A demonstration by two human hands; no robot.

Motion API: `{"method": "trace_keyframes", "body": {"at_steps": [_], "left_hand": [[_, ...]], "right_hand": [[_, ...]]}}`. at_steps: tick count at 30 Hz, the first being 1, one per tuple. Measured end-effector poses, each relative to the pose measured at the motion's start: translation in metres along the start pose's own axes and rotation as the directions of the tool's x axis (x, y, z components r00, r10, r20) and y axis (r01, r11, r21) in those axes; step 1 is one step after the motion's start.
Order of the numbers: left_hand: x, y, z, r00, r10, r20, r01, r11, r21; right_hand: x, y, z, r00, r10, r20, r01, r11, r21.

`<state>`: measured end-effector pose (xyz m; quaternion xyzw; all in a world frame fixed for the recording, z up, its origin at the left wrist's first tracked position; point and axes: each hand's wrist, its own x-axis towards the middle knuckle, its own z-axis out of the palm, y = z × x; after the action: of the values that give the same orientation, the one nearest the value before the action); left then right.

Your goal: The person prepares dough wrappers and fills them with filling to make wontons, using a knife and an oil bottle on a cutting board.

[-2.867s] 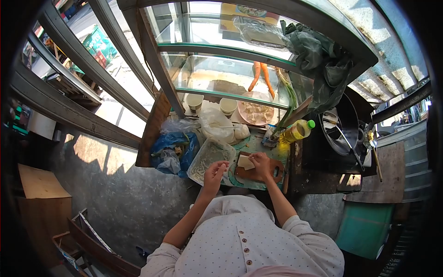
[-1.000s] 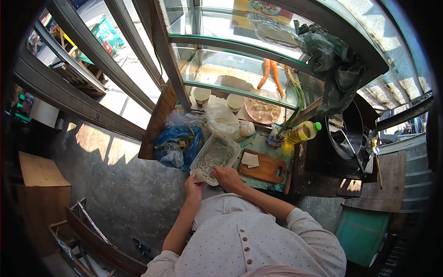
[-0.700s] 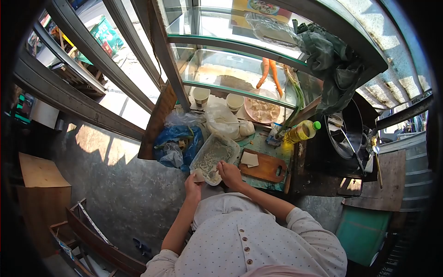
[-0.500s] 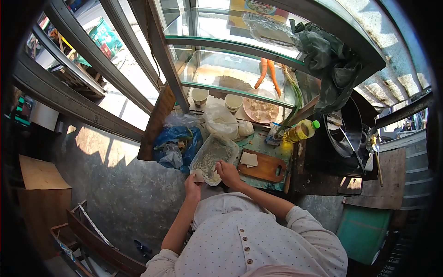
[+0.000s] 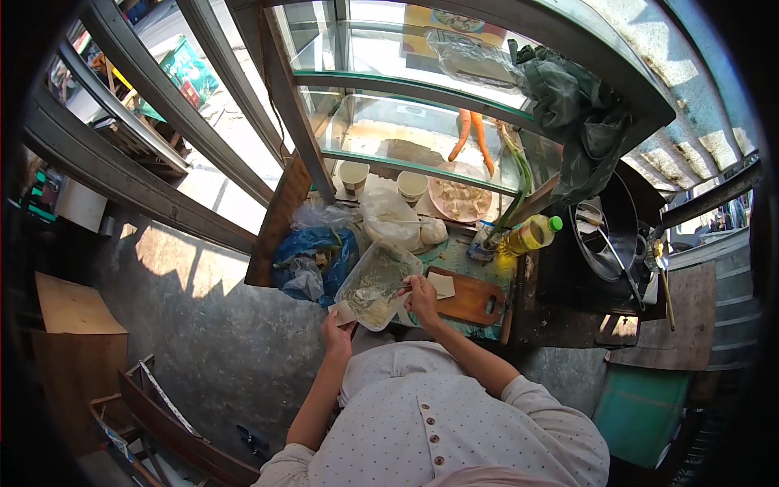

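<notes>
My left hand [image 5: 337, 336] pinches a pale square dough wrapper [image 5: 342, 312] at the near left corner of a clear plastic tub [image 5: 347, 286]. Inside the tub lies a pale, shredded-looking filling [image 5: 376, 312]. My right hand [image 5: 421, 299] grips a spoon [image 5: 370, 293] by its handle, with the bowl down in the tub. Just right of that hand, more pale square wrappers [image 5: 442, 285] rest on a wooden cutting board [image 5: 471, 300]. Behind the tub, a pink plate [image 5: 460, 201] carries several pale folded pieces that look like dumplings.
A blue plastic bag [image 5: 341, 258] sits left of the tub. Two paper cups [image 5: 354, 175] and a white plastic bag [image 5: 388, 217] stand behind it. To the right are a yellow oil bottle [image 5: 531, 235] and a wok [image 5: 621, 219]. A glass case [image 5: 381, 146] rises behind.
My right hand has moved a little right and up, and the spoon now shows in the tub. My left hand still holds the wrapper by the tub's corner.
</notes>
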<state>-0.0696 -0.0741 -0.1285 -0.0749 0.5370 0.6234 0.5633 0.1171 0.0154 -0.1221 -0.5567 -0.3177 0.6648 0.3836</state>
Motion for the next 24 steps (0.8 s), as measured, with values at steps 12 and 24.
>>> {"method": "trace_keyframes", "body": {"at_steps": [12, 24], "left_hand": [[-0.027, 0.054, 0.088, 0.902, -0.049, 0.429, -0.026, 0.986, 0.166], [-0.064, 0.072, 0.147, 0.804, -0.207, 0.557, 0.184, 0.978, 0.097]], "right_hand": [[-0.034, -0.077, -0.056, 0.921, -0.154, 0.357, -0.076, 0.828, 0.556], [-0.04, -0.094, -0.06, 0.913, -0.257, 0.316, -0.012, 0.758, 0.652]]}}
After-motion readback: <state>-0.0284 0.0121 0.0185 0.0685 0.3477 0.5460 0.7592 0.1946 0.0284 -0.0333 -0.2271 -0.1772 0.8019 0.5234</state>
